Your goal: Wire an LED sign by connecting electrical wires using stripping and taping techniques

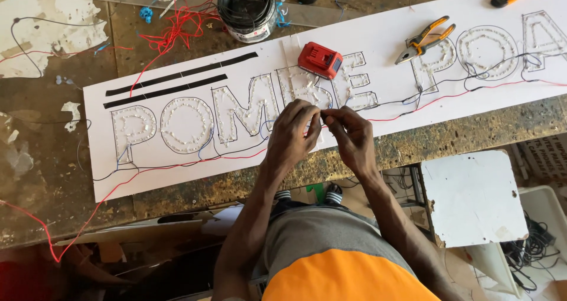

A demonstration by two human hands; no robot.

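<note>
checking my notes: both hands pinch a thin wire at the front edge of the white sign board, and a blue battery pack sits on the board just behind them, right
Not quite: the head view shows the battery pack is red, not blue. The rest holds: left hand and right hand pinch a thin wire at the white sign board, front edge.

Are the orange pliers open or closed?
Slightly open: the pliers lie on the white sign board, their orange handles spread apart.
</note>
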